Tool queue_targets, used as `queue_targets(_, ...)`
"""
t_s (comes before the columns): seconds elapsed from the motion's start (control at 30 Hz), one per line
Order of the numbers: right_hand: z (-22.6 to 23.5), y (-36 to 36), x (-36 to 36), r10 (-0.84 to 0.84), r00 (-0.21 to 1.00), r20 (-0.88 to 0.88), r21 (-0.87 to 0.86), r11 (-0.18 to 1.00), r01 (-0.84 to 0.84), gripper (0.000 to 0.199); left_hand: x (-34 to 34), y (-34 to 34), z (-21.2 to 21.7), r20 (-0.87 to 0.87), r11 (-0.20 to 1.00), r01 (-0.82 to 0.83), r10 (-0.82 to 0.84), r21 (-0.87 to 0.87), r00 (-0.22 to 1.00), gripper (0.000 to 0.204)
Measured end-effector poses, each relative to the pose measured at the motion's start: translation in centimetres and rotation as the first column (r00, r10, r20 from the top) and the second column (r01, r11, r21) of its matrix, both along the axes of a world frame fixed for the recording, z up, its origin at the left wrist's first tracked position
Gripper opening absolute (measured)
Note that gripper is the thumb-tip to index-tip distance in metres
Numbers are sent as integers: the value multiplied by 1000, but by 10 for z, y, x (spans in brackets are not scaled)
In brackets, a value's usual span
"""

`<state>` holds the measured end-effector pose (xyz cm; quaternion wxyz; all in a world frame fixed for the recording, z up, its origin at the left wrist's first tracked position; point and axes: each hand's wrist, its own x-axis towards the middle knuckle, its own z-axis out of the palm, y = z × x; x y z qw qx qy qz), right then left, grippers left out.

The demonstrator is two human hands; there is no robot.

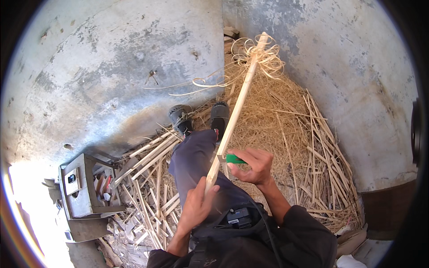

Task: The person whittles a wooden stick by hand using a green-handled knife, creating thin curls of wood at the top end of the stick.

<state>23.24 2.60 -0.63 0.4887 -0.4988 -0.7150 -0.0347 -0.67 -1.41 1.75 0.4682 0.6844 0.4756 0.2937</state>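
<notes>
A long pale wooden stick [239, 103] slants away from me over my lap, its far end raised near the wall corner. Thin curled shavings [271, 64] cling in a bunch around that far end, and a few long strands trail off to the left. My left hand [196, 207] is closed around the stick's near end. In my right hand [256, 166] is a green-handled knife [235, 159], its fingers wrapped round the handle. The small metal blade meets the stick a little beyond my left hand; part of the handle is hidden by my fingers.
Fine straw-like shavings [268, 118] heap on the floor ahead. Split sticks lie at the right [328, 165] and left [152, 154]. A worn wooden stool [80, 192] stands on its side at left. Grey walls [147, 40] meet beyond my shoes [181, 118].
</notes>
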Motion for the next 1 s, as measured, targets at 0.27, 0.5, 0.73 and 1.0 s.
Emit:
queue_targets(0.27, -1, 1, -1, 1, 1000, -2, 13, 1000, -1, 27, -2, 0, -1, -5, 1000, 4, -4, -29, 1000, 20)
queue_targets(0.5, -1, 4, 2, -16, 1000, 2, -1, 1000, 16, 28, -2, -2, 5, -8, 996, -23, 22, -80, 1000, 22)
queue_targets(0.73, -19, 16, 14, -102, 984, -143, 35, 994, 108, 28, -4, -6, 2, -31, 999, 10, -11, -41, 999, 23)
queue_targets(1.0, -5, 52, 76, -302, 896, -325, -173, 951, 257, 33, -24, -26, -25, -30, 961, 58, -68, -272, 997, 24)
